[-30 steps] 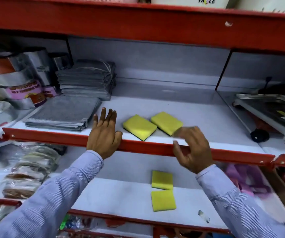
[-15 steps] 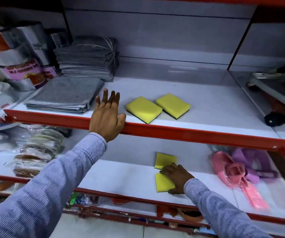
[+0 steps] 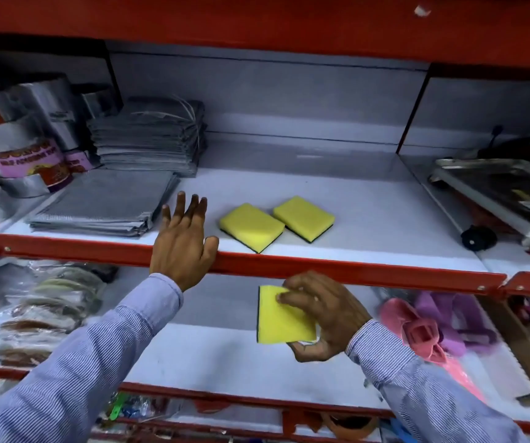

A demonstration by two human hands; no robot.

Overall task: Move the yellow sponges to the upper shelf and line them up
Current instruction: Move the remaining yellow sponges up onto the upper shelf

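Yellow foam fills the right hand (image 3: 324,318), which pinches a sponge (image 3: 284,316) by its right edge, thumb beneath and fingers across the top, dark scouring side showing along the left edge. Half a second ago that hand was pressed down on the two sponges lying on the lower shelf (image 3: 212,356); now the grip hangs clear of that board, just under the red lip (image 3: 353,271) of the upper shelf. No yellow is left on the lower shelf, so both may be stacked in the pinch — only one face shows, and I cannot tell for sure. Judged from this, the carry is well on and the placing is next.

The left hand (image 3: 182,243) has kept its place, fingers spread flat, palm resting on the red lip with the fingertips over the upper board.

Beyond it, two sponges (image 3: 252,227) (image 3: 304,218) already sit side by side near the front edge, touching at a corner and both skewed — they will want squaring. Bare board to their right offers room. Flat grey cloths (image 3: 103,207) and a tied stack (image 3: 148,139) crowd the left, and a metal tray (image 3: 497,187) sits on the next bay right. The lip itself is the obstacle to clear.
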